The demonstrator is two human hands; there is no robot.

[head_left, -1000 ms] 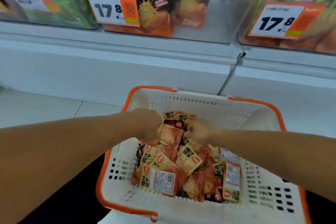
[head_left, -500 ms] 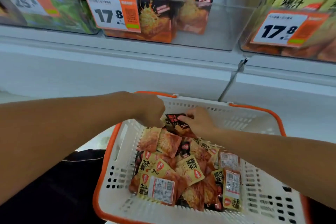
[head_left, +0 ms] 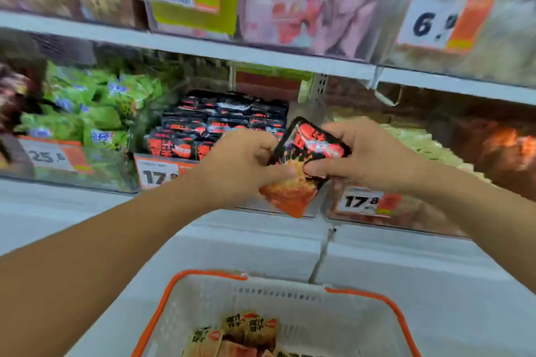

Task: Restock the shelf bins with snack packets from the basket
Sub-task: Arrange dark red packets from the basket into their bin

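A black and orange snack packet (head_left: 304,153) is held up in front of the shelf by both hands. My left hand (head_left: 240,165) pinches its left edge and my right hand (head_left: 362,153) grips its right side and top. Just behind them is a clear shelf bin (head_left: 162,174) filled with matching black and red packets (head_left: 220,122), tagged 17.8. The white basket with an orange rim (head_left: 203,278) sits at the bottom of the view, with yellow and orange packets (head_left: 249,327) inside.
A bin of green packets (head_left: 87,113) stands to the left, tagged 25.8. Another clear bin (head_left: 406,211) tagged 17.8 stands to the right with pale and orange packets. An upper shelf (head_left: 261,58) carries more bins with price tags.
Both hands have risen out of the basket, carrying a black and orange packet up to the shelf bin. The view has tilted up, so the basket now shows only at the bottom.
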